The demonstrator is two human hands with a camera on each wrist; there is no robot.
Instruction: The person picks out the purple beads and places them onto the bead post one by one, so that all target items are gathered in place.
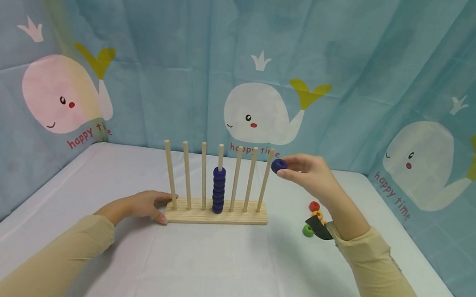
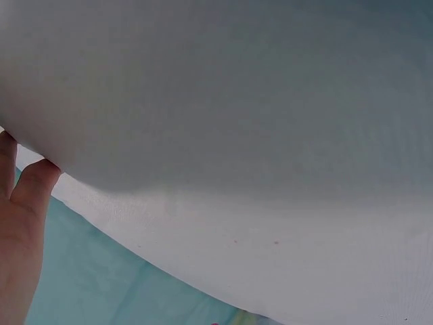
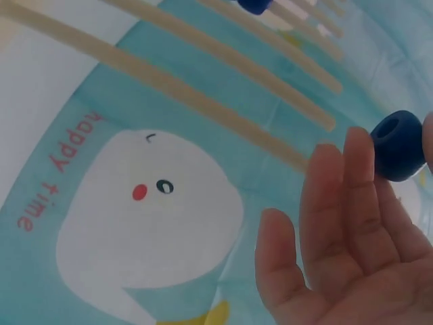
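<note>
A wooden peg rack point(image 1: 215, 217) with a row of upright pegs stands on the white table. Its middle peg carries a stack of several dark blue beads point(image 1: 218, 191), with the peg's top bare above them. My left hand point(image 1: 143, 205) grips the rack's left end, thumb at the front edge and fingers behind. Between thumb and fingertips my right hand point(image 1: 305, 172) pinches one dark blue bead point(image 3: 399, 145), its hole showing. That bead is held up just right of the rightmost peg point(image 1: 265, 181), near its top. The other pegs are bare.
On the table point(image 1: 212, 263) to the right lie a red bead point(image 1: 314, 206), orange beads point(image 1: 317, 214) and a green bead point(image 1: 308, 230), partly hidden by a dark strap point(image 1: 320, 228) at the right wrist. A blue curtain point(image 1: 175, 92) printed with whales surrounds the table.
</note>
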